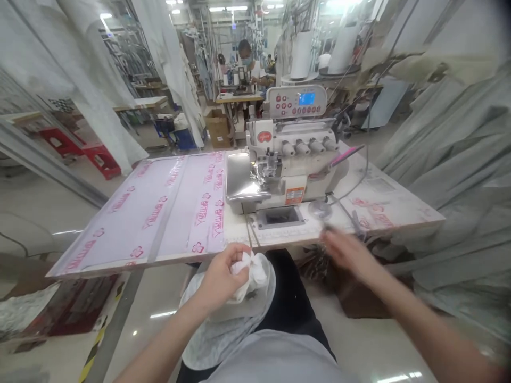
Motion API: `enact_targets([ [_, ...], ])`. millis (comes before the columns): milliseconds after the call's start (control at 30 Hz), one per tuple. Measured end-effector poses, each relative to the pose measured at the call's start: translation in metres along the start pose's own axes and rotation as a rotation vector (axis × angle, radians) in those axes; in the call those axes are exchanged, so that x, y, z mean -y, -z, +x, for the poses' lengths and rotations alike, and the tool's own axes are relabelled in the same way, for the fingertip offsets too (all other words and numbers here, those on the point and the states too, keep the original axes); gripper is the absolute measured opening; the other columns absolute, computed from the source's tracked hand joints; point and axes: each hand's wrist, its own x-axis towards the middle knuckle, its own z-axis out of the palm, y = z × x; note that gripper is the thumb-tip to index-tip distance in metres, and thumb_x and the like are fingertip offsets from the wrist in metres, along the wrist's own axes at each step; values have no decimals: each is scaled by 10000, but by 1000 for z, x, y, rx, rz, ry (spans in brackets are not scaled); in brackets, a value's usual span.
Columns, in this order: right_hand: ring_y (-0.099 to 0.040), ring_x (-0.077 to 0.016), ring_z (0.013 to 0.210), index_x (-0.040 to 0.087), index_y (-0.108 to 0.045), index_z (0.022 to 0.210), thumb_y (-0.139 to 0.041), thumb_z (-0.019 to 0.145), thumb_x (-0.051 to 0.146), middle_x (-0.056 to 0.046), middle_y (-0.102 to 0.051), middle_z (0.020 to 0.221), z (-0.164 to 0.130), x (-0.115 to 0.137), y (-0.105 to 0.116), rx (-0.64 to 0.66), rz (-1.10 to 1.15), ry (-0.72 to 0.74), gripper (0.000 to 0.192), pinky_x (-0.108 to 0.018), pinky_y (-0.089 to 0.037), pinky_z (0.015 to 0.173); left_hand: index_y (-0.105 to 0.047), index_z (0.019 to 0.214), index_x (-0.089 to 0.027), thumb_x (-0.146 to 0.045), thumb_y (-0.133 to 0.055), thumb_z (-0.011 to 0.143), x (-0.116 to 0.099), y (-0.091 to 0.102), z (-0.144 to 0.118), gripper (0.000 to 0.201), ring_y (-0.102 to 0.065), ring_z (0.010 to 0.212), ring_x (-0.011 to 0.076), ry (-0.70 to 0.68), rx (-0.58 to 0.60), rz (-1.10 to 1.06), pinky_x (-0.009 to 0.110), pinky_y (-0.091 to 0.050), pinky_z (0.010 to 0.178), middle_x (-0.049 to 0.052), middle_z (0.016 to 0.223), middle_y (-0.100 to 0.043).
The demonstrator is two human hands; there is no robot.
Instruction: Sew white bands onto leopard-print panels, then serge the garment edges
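Note:
My left hand (223, 274) is closed on a bunched piece of white cloth (251, 274), gathered between thumb and fingers just in front of the table edge. More of the thin pale fabric (219, 340) drapes over my lap below it. My right hand (347, 252) is at the table's front edge, close to a small round dish (320, 210). Motion smears its fingers, and a dark spot at the fingertips is too blurred to name. Beyond both hands stands a white overlock sewing machine (295, 143) with a lit display panel (306, 99).
The table (187, 207) left of the machine is covered with pink-printed plastic film. Grey fabric (451, 186) hangs at the right, and white fabric (159, 53) hangs at the left. Thread cones (301, 56) stand behind the machine. Another person (249, 61) sits at a station farther back.

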Motion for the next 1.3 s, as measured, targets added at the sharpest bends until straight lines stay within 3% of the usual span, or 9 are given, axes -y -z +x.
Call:
enact_targets([
  [67,-202,-67,412,164,-504,810,-272,871,605,61,-297,533,-24,12,-53,410,380,-126,503,-184,-151,382,-508,1027,-200,-160,-497,697,5,-3,-1,332,-567,744,128,-20,-31,-24,216,-420,651,-5,833,-598],
  [100,-173,-57,410,167,-493,793,-318,857,618,70,-285,537,-32,16,-76,513,546,-169,489,-175,-142,369,-502,1031,-200,-148,-488,697,6,-4,-2,339,-559,721,122,-26,-47,-23,211,-418,633,-9,822,-589],
  [167,-156,-43,392,168,-484,780,-366,846,622,81,-288,523,-41,23,-110,646,762,-255,474,-158,-149,344,-492,1030,-200,-119,-470,684,8,-5,-3,355,-534,668,107,-40,-83,-8,201,-407,601,-22,782,-565],
  [233,-179,-35,361,169,-484,779,-383,841,626,85,-318,497,-43,27,-127,675,860,-303,472,-146,-180,316,-488,1018,-198,-98,-458,667,9,-6,-4,367,-509,630,98,-52,-117,18,196,-394,586,-35,739,-539],
  [433,-240,-35,321,176,-478,771,-437,813,629,86,-386,462,-37,33,-133,664,833,-310,457,-140,-274,279,-496,988,-192,-91,-455,647,7,-6,-9,357,-505,634,100,-46,-159,67,205,-389,605,-38,726,-511],
  [1067,-189,-32,300,178,-482,751,-419,809,647,96,-354,426,-37,36,-137,694,845,-410,477,-131,-212,250,-526,975,-189,-74,-439,628,17,-8,-9,376,-482,610,95,-101,-204,135,199,-377,573,-41,705,-476],
  [1300,-198,-29,294,182,-457,750,-430,816,625,99,-355,423,-41,35,-148,584,863,-368,450,-133,-213,257,-514,1002,-188,-97,-462,638,21,-12,-9,379,-517,651,108,-68,-236,105,213,-408,604,-21,758,-521],
])
